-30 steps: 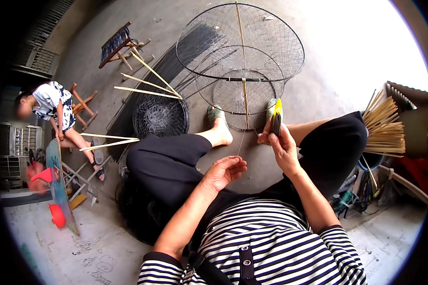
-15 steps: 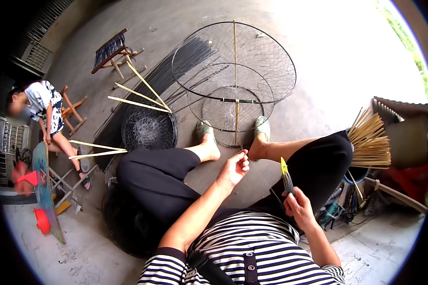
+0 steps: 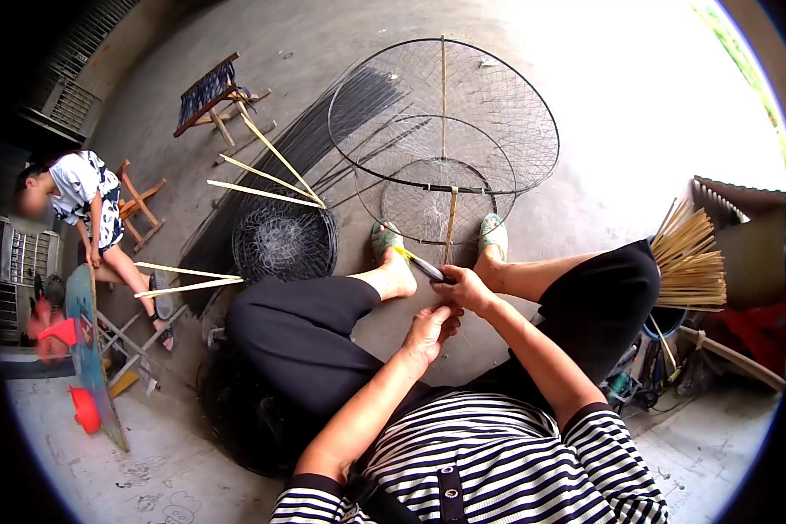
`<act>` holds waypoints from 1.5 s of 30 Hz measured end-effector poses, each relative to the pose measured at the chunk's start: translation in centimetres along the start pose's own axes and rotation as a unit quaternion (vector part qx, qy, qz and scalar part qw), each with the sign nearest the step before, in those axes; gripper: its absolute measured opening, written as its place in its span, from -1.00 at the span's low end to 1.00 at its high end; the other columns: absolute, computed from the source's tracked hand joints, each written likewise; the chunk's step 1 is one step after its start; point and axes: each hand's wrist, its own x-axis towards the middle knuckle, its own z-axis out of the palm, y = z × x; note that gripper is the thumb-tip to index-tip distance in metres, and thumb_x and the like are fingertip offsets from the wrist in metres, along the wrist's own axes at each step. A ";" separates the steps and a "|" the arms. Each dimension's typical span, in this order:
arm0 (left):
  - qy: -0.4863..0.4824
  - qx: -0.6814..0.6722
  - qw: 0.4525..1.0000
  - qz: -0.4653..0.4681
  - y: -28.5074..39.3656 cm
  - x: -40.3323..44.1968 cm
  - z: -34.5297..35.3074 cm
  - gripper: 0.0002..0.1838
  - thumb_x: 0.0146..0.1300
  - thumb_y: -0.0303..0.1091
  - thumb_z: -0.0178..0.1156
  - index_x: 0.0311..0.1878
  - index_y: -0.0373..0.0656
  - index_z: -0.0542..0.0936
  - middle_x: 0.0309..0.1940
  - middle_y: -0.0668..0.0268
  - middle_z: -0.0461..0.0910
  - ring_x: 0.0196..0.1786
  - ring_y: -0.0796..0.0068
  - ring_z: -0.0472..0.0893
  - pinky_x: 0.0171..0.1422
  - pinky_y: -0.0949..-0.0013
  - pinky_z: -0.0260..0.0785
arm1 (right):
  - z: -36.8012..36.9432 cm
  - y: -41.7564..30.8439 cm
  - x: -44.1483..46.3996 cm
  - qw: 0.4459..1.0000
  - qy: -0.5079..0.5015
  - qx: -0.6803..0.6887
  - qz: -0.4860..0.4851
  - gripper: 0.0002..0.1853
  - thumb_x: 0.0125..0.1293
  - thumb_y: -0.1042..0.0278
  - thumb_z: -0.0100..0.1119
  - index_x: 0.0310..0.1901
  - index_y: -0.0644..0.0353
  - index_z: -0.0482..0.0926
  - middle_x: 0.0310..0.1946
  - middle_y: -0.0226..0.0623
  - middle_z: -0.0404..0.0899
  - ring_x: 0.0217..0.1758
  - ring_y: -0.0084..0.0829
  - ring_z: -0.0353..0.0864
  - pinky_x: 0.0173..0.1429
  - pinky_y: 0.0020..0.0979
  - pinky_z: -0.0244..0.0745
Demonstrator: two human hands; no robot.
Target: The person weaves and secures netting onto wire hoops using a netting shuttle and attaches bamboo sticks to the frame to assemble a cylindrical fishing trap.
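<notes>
My right hand (image 3: 465, 290) is closed around a slim tool (image 3: 424, 265) with a dark grey body and a yellow end pointing up and left; its exact kind is unclear. Just below it, my left hand (image 3: 431, 333) is closed in a pinch, close to or touching the right; whatever its fingers hold is too small to see. Beyond both hands, a round wire-and-net frame (image 3: 445, 188) stands on the floor between my feet. It has black hoops and a light upright stick (image 3: 451, 218), whose lower end reaches down to my right hand.
Netted black hoops (image 3: 286, 244) with pale sticks lie by my left knee. Dark rods (image 3: 323, 113) spread behind them, near a folding stool (image 3: 210, 94). A bundle of split sticks (image 3: 690, 262) stands right. Another person sits far left by a blue-green board (image 3: 83, 314).
My right hand has swung left and forward with the tool, from beside my right thigh to the stick's lower end. My left hand has drawn back slightly toward me.
</notes>
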 end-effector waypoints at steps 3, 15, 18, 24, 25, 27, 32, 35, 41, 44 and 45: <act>0.060 0.050 0.997 0.000 1.3 0.0 -0.1 -0.84 0.21 -0.34 0.20 -0.17 -0.11 0.63 -0.34 0.41 0.64 -0.39 0.63 0.53 -0.30 0.55 0.30 | -0.4 -0.4 -1.7 0.989 0.115 -0.073 -0.056 -0.70 0.13 0.33 0.32 -0.12 0.24 0.57 -0.21 -0.15 0.57 -0.11 -0.30 0.58 -0.04 -0.35 0.47; -0.026 -0.204 0.977 -0.064 3.4 0.6 0.1 -0.81 0.16 -0.42 0.22 -0.14 -0.16 0.54 -0.04 0.22 0.58 0.11 0.26 0.51 0.25 0.21 0.30 | -2.8 -3.4 -8.6 0.895 0.141 -0.381 -0.184 -0.84 0.13 0.54 0.04 -0.23 0.20 0.50 -0.31 -0.19 0.50 -0.10 -0.14 0.49 -0.08 -0.13 0.44; -0.033 -0.185 0.980 -0.072 3.1 0.6 0.3 -0.85 0.21 -0.41 0.19 -0.15 -0.15 0.57 -0.08 0.26 0.61 0.01 0.37 0.56 0.10 0.28 0.39 | -2.1 -6.3 -9.4 0.963 0.128 -0.111 -0.209 -0.77 0.10 0.66 0.10 -0.17 0.25 0.48 -0.25 -0.15 0.52 -0.10 -0.15 0.55 -0.02 -0.25 0.47; -0.046 -0.082 0.995 0.042 2.2 1.6 1.0 -0.87 0.25 -0.40 0.16 -0.17 -0.18 0.61 -0.19 0.31 0.64 -0.13 0.48 0.59 -0.11 0.46 0.40 | -2.1 -8.0 -12.5 0.960 0.138 -0.130 -0.207 -0.68 0.14 0.68 0.11 -0.05 0.21 0.45 -0.02 -0.09 0.53 0.10 -0.13 0.53 0.18 -0.29 0.40; -0.038 -0.077 0.995 0.056 2.0 1.8 0.9 -0.88 0.25 -0.41 0.16 -0.18 -0.18 0.61 -0.19 0.31 0.64 -0.15 0.48 0.60 -0.13 0.48 0.40 | -2.6 -10.4 -14.5 0.910 0.152 -0.321 -0.212 -0.72 0.15 0.68 0.07 -0.09 0.21 0.48 0.07 -0.07 0.50 0.26 -0.11 0.40 0.32 -0.19 0.25; -0.007 -0.138 0.990 0.041 2.0 1.5 1.7 -0.91 0.19 -0.45 0.20 -0.23 -0.18 0.61 -0.24 0.30 0.63 -0.15 0.42 0.58 -0.14 0.42 0.39 | -3.6 -13.7 -19.0 0.953 -0.002 -0.038 -0.302 -0.86 0.24 0.51 0.05 -0.18 0.30 0.46 -0.18 -0.04 0.51 -0.06 -0.16 0.46 0.07 -0.19 0.37; -0.056 -0.321 0.946 0.004 2.8 0.4 4.8 -0.90 0.16 -0.46 0.24 -0.24 -0.21 0.60 -0.25 0.29 0.63 -0.16 0.39 0.56 -0.14 0.37 0.39 | -7.7 -14.6 -28.8 0.941 0.146 0.233 -0.195 -0.71 0.40 0.27 -0.02 -0.18 0.43 0.37 -0.61 -0.21 0.50 -0.69 -0.55 0.39 -0.59 -0.57 0.31; -0.053 -0.332 0.942 -0.013 3.3 0.0 5.4 -0.90 0.16 -0.45 0.25 -0.25 -0.21 0.60 -0.26 0.28 0.63 -0.15 0.38 0.56 -0.11 0.35 0.38 | -9.3 -13.4 -26.6 0.935 0.348 0.014 0.063 -0.80 0.41 0.43 -0.06 0.02 0.18 0.34 -0.57 -0.28 0.52 -0.69 -0.53 0.38 -0.59 -0.56 0.22; 0.045 0.176 0.982 0.056 2.3 -1.2 2.5 -0.91 0.29 -0.41 0.11 -0.29 -0.18 0.57 -0.37 0.34 0.64 -0.31 0.56 0.62 -0.22 0.48 0.45 | -6.8 -10.7 -14.9 0.846 0.271 -0.432 -0.154 -0.77 0.12 0.48 0.14 -0.15 0.07 0.51 -0.42 -0.23 0.43 -0.24 -0.22 0.51 -0.24 -0.26 0.36; 0.041 0.413 0.895 0.164 3.1 -0.5 1.4 -0.85 0.29 -0.37 0.11 -0.31 -0.23 0.58 -0.51 0.35 0.62 -0.44 0.62 0.61 -0.36 0.52 0.43 | -5.4 -8.4 -7.0 0.797 0.196 -0.532 -0.210 -0.77 0.08 0.39 0.12 -0.17 0.03 0.54 -0.37 -0.35 0.44 -0.09 -0.32 0.43 -0.01 -0.28 0.26; 0.027 0.443 0.882 0.155 3.7 -0.1 1.1 -0.85 0.29 -0.37 0.11 -0.31 -0.25 0.58 -0.54 0.32 0.62 -0.46 0.62 0.61 -0.38 0.50 0.42 | -5.0 -6.9 -4.6 0.779 0.167 -0.558 -0.232 -0.77 0.09 0.39 0.10 -0.17 0.02 0.55 -0.38 -0.38 0.44 -0.11 -0.34 0.42 0.02 -0.29 0.23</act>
